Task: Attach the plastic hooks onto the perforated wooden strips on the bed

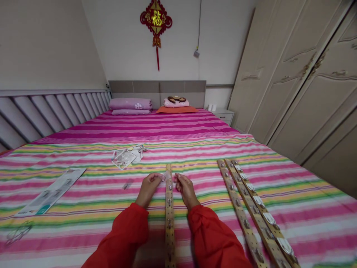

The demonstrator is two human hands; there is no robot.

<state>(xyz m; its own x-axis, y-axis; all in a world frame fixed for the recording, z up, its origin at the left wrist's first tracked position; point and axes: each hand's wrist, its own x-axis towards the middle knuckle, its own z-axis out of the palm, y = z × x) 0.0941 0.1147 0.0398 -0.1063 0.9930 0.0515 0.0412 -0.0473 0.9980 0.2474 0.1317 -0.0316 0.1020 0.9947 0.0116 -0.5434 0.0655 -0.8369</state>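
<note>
A long, narrow tan strip (pixel 169 234) with holes and small metal clips along it lies lengthwise on the bed in front of me. At its far end, on the left side, my left hand (pixel 148 189) is closed in a pinch on a small clear plastic piece (pixel 163 179), which looks shiny. Just across the strip, my right hand (pixel 186 190) has thumb and fingers pressed together; whatever they hold is too small to make out. Another little clear packet (pixel 128 184) lies left of my left hand.
Several similar strips (pixel 237 201) lie side by side at the right, one bearing white looped pieces (pixel 259 201). At the left are a long flat package (pixel 52 191) and a thin wire-like bundle (pixel 19 231). Crumpled clear packaging (pixel 126 156) sits further back on the striped sheet.
</note>
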